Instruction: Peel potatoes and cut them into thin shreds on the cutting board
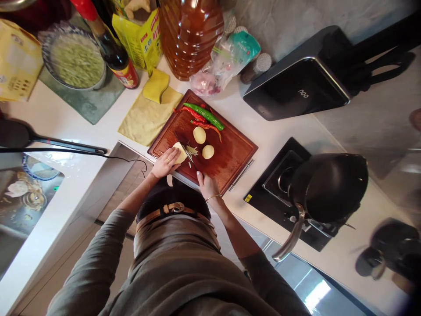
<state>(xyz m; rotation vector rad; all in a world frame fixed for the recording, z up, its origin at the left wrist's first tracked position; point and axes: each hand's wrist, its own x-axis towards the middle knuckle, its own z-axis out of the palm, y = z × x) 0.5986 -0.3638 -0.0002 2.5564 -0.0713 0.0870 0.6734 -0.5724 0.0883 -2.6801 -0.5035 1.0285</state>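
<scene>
My left hand (168, 160) presses a pale yellow peeled potato (179, 153) onto the brown wooden cutting board (230, 153). My right hand (208, 186) is closed round the handle of a knife (188, 153), whose blade stands against the potato's right side. Thin potato shreds (192, 151) lie beside the blade. Two rounded pale potato pieces (199, 135) rest farther right on the board. Along its back lie a long green chili (210, 116) and several red chilies (209, 126). A pale scrap (169, 180) shows below my left hand at the board's front edge.
Left of the board lies a yellow cloth (144, 118). Behind stand a sauce bottle (120, 61), a large oil jug (192, 39) and a covered bowl (77, 59). A black knife block (296, 83) and a pan (335, 186) on the stove are at right; a sink (13, 219) is left.
</scene>
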